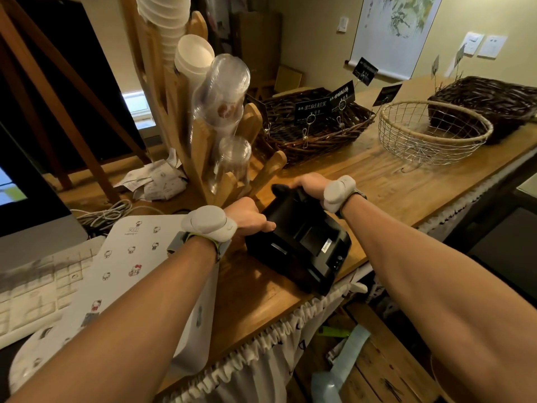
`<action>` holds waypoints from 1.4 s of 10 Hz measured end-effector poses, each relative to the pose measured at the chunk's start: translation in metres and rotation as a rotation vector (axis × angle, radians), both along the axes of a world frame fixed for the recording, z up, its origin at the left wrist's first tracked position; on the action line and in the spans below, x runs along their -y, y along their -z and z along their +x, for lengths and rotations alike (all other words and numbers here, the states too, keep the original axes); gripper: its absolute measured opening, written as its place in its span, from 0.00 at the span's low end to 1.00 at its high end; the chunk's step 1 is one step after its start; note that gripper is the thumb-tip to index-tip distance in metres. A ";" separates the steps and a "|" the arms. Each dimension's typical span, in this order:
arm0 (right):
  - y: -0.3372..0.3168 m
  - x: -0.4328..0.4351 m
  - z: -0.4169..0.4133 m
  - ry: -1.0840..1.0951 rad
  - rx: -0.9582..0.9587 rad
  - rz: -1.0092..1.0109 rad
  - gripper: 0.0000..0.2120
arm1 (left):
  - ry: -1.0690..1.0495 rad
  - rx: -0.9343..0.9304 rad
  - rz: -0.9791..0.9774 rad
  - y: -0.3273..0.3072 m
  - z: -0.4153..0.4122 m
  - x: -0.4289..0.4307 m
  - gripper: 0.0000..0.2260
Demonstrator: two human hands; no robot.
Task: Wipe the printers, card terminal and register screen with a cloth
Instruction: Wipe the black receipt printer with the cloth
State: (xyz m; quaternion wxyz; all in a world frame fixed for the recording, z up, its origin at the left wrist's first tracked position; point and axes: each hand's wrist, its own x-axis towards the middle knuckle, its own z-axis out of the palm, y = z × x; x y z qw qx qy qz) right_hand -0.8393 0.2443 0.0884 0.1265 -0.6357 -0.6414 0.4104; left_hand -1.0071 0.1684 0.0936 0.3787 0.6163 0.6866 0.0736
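Note:
A black receipt printer sits skewed on the wooden counter, close to its front edge. My left hand grips the printer's left rear corner. At the printer's far end, my right hand is closed over a dark cloth, which bulges out beyond the fingers. Both wrists carry grey bands. The register screen stands at the far left, partly lit, with only its right part in view. No card terminal shows.
A white keyboard and a cartoon-print pad lie at the left. Behind the printer stand a wooden cup rack with paper and plastic cups, loose receipts, two wicker baskets and a wire basket.

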 end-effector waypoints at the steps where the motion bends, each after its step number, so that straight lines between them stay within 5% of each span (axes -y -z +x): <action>1: 0.002 0.003 0.004 0.008 0.081 -0.017 0.17 | -0.002 0.009 0.002 -0.001 0.000 0.001 0.23; 4: 0.001 -0.001 0.006 0.012 0.053 -0.084 0.15 | 0.002 -0.004 0.000 -0.001 -0.001 0.000 0.16; 6: 0.001 0.000 0.002 0.021 -0.010 -0.077 0.17 | -0.014 0.001 -0.012 0.001 0.000 -0.001 0.22; 8: -0.008 -0.004 -0.005 -0.049 -0.034 -0.019 0.15 | 0.007 -0.034 -0.005 0.002 -0.001 -0.002 0.13; 12: 0.007 0.004 0.004 -0.112 0.125 0.038 0.17 | -0.010 -0.046 0.013 -0.001 0.001 -0.001 0.15; 14: -0.005 0.006 0.000 -0.158 0.053 -0.028 0.16 | 0.002 -0.046 0.002 -0.003 0.001 0.000 0.14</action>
